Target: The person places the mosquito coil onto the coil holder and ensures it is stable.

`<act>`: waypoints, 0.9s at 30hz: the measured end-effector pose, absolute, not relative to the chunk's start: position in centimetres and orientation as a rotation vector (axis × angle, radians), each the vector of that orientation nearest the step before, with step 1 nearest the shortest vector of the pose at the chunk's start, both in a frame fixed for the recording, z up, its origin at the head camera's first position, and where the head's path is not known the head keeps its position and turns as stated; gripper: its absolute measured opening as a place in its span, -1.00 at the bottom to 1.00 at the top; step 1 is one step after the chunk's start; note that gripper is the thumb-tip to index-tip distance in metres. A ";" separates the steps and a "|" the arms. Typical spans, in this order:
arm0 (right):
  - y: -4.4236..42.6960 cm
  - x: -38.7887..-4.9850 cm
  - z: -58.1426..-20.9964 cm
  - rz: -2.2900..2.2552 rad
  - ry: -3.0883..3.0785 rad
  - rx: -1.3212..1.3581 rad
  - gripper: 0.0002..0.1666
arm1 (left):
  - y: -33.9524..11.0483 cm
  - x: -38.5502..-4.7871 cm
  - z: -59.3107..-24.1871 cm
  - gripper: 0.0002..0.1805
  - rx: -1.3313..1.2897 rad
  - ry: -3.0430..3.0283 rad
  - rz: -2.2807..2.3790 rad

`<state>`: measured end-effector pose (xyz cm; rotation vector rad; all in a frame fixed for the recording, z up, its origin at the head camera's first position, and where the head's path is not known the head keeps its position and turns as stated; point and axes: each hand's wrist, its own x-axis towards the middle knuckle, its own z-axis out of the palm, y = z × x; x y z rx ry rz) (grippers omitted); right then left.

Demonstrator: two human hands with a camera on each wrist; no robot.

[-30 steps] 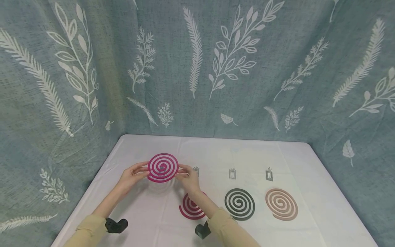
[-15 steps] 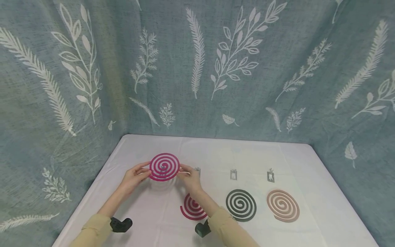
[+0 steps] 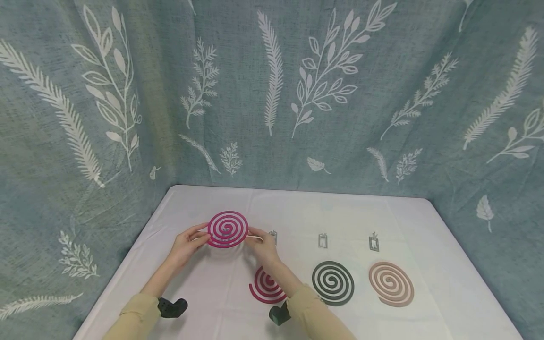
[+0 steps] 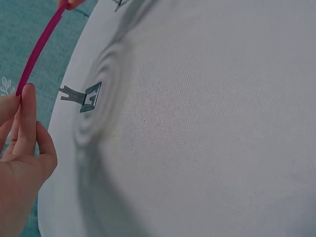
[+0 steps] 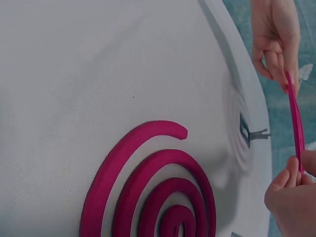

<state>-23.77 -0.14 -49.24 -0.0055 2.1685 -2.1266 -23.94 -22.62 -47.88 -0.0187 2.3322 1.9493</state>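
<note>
A pink mosquito coil (image 3: 228,229) is held up off the white table between both hands. My left hand (image 3: 184,246) pinches its left rim between thumb and fingers, and my right hand (image 3: 264,249) pinches the right rim. Under the coil, a small metal coil stand (image 4: 91,98) lies on the cloth, in the coil's shadow; the right wrist view shows this gap too. A second pink coil (image 5: 94,207) lies flat below my right forearm, partly hidden by it in the head view.
To the right lie a dark green coil (image 3: 333,283) and a brown coil (image 3: 391,284). Behind them sit more metal stands, one (image 3: 323,241) in the middle and one (image 3: 374,243) farther right. A patterned blue-green curtain (image 3: 272,156) hangs behind the table.
Both hands keep their hold on the raised pink coil. It has tilted a little flatter. The left forearm has shifted slightly right, and the whole head view has moved a little.
</note>
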 end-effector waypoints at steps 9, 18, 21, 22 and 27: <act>-0.2 -23.4 -49.2 -2.069 2.156 -0.023 -0.51 | -22.7 -24.1 -48.0 -0.43 -0.072 2.351 1.921; -0.3 -23.6 -49.9 -2.058 2.120 -0.027 -0.48 | -22.8 -24.3 -48.3 -0.44 -0.079 2.340 1.933; -0.4 -23.7 -50.2 -2.058 2.107 -0.027 -0.47 | -22.8 -24.4 -48.4 -0.44 -0.067 2.336 1.932; -0.4 -23.7 -50.3 -2.064 2.098 -0.027 -0.46 | -22.8 -24.5 -48.4 -0.44 -0.068 2.339 1.926; -0.7 -23.9 -50.6 -2.080 2.077 -0.024 -0.44 | -23.0 -24.9 -48.5 -0.44 -0.088 2.349 1.896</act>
